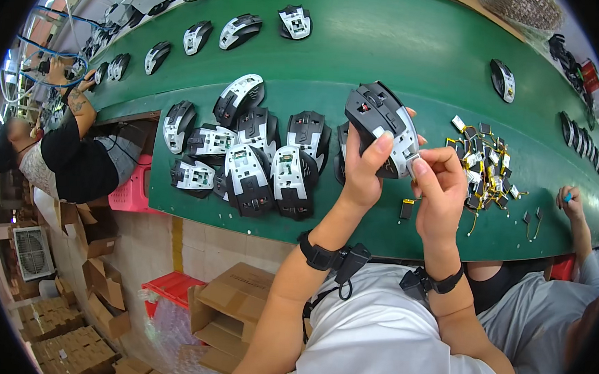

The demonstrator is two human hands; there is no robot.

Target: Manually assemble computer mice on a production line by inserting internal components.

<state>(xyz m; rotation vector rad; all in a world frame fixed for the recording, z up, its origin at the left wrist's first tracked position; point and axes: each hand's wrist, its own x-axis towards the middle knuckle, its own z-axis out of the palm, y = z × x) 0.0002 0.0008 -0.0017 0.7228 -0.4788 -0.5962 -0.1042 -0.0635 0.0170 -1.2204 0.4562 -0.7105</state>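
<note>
- Left hand (365,175): grips mouse (381,111), apparently to steady it.
- Right hand (442,189): pinches pale part (412,157) at mouse edge.
- Battery pile (485,160): right of hands — likely for easy reach.

Mice (249,172) piled left on the bench (404,49) — batteries (475,177) heaped right.

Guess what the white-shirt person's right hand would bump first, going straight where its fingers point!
The right hand would probably bump the computer mouse in the left hand; they look very close, though depth is unclear.
</note>
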